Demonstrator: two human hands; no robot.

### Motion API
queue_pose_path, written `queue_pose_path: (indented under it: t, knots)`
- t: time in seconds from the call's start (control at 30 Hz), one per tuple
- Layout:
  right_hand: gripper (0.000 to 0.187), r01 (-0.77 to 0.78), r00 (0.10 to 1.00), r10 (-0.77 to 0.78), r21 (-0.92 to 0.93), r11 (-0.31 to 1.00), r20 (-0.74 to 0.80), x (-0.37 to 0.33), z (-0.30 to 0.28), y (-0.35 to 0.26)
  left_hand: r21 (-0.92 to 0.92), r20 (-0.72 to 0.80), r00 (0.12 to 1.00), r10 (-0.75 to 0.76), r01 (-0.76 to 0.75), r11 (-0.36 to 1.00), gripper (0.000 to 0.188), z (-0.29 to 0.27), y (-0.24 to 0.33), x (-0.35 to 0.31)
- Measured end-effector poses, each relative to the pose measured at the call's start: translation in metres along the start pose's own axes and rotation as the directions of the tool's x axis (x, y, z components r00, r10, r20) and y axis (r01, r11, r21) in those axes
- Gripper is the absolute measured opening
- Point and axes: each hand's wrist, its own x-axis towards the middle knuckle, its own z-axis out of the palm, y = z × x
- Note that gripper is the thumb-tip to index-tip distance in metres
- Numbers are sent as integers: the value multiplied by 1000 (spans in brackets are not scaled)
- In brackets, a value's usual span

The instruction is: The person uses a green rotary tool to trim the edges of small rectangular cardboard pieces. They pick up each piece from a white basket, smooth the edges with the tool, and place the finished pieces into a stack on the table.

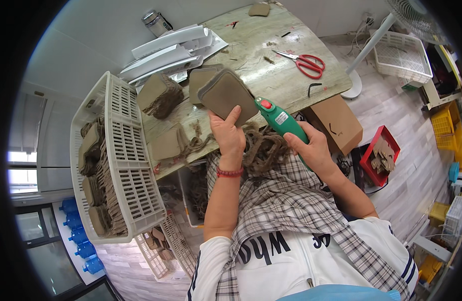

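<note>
My left hand (228, 130) pinches a brown fabric pad (228, 95) with rounded corners and a darker edge, thumb on top. In my right hand (314, 150) is a green handheld electric trimmer (280, 119) with a red button. Its tip is at the pad's right edge; the blade itself is too small to make out. A second pad (201, 80) lies just behind the held one. To the left stands a stack of pads (160, 95), with another pad (168, 143) nearer me. Brown trimmed strips (263, 150) lie in a tangle over my lap.
White paper sheets (171, 52) and a metal flask (156, 22) stand at the table's back left. Red-handled scissors (306, 64) lie on the table (263, 40). A white crate (135, 165) full of pads is at left. A cardboard box (336, 120), red tray (366, 165) and fan stand right.
</note>
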Motion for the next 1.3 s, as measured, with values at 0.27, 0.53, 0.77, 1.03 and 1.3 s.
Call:
queue_pose_path:
  t: [0.27, 0.53, 0.77, 1.03, 1.3]
  knots:
    - [37, 8, 1000, -8, 17, 1000, -6, 6, -2, -5, 0, 37, 992, -118, 118, 993, 47, 0, -6, -18]
    - [37, -9, 999, 7, 53, 999, 38, 10, -15, -12, 73, 154, 954, -257, 248, 966, 45, -14, 7, -26]
    - [40, 20, 985, 8, -153, 988, 175, 7, -47, -11, 343, 243, 862, -445, 353, 871, 49, -41, 47, -6]
    - [47, 318, 934, -221, -372, 872, 280, 8, -55, -6, 579, 240, 709, -663, 443, 684, 55, -54, 70, 5]
    - [45, 236, 954, -139, -378, 895, 265, 5, -35, -5, 653, 143, 626, -767, 522, 548, 56, -47, 64, -10]
